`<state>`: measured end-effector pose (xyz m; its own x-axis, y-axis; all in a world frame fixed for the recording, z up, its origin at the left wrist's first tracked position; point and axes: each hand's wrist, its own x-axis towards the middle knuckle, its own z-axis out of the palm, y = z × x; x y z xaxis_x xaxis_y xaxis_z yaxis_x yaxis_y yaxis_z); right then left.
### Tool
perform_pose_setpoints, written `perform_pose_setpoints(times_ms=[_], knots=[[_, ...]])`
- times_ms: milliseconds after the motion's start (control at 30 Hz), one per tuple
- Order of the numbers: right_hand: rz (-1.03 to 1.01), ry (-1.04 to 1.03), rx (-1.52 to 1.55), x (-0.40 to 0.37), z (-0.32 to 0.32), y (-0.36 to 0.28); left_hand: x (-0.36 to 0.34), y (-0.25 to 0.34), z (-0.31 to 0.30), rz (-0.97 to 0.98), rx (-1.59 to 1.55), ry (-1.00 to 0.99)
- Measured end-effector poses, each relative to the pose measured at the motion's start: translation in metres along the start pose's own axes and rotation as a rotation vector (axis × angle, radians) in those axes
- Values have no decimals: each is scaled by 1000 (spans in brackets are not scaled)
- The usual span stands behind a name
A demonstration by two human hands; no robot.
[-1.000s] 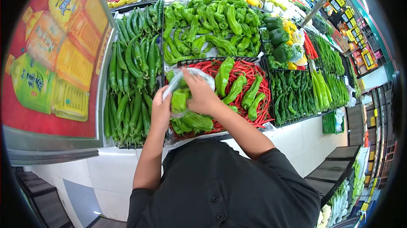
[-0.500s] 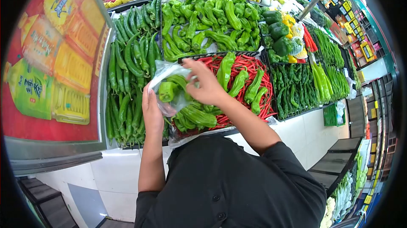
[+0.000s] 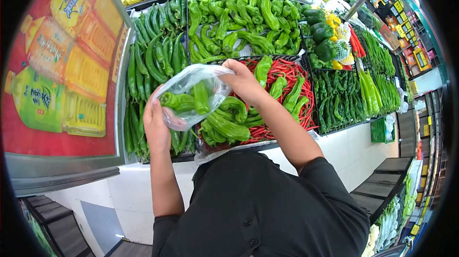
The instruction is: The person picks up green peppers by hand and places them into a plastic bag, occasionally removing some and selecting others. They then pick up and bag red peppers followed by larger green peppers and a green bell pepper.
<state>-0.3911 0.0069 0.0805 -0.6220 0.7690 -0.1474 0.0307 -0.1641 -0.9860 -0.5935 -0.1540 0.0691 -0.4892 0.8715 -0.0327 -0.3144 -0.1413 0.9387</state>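
Observation:
A clear plastic bag point(image 3: 191, 76) is spread between my two hands with its mouth wide. My left hand point(image 3: 156, 122) grips its left edge, while my right hand point(image 3: 243, 81) pinches the rim at upper right. Inside the bag lie green peppers point(image 3: 201, 98), one standing upright and another on its side. Just below and right of the bag, more large green peppers point(image 3: 224, 127) rest over a crate of thin red chillies point(image 3: 260, 132). Several single green peppers point(image 3: 292, 95) lie on the chillies right of my right forearm.
Long dark green chillies point(image 3: 154, 61) fill the crate at left, beside a drinks poster panel point(image 3: 71, 61). Behind is a crate of light green peppers point(image 3: 267, 15). Bell peppers point(image 3: 323, 32) and slim green chillies point(image 3: 337, 92) sit at right. A green basket point(image 3: 381, 131) stands on the floor.
My right hand has moved from above the bag's opening to its rim and drawn it to the right. The bag's mouth is now wider, and the peppers inside show more.

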Motion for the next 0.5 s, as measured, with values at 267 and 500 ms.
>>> perform_pose_setpoints(times_ms=[267,500], knots=[[-130,-141,-51,11,28,-32,-3,29,0,115,-3,4],[-312,-140,-140,14,5,-53,-6,27,7,102,48,108]])
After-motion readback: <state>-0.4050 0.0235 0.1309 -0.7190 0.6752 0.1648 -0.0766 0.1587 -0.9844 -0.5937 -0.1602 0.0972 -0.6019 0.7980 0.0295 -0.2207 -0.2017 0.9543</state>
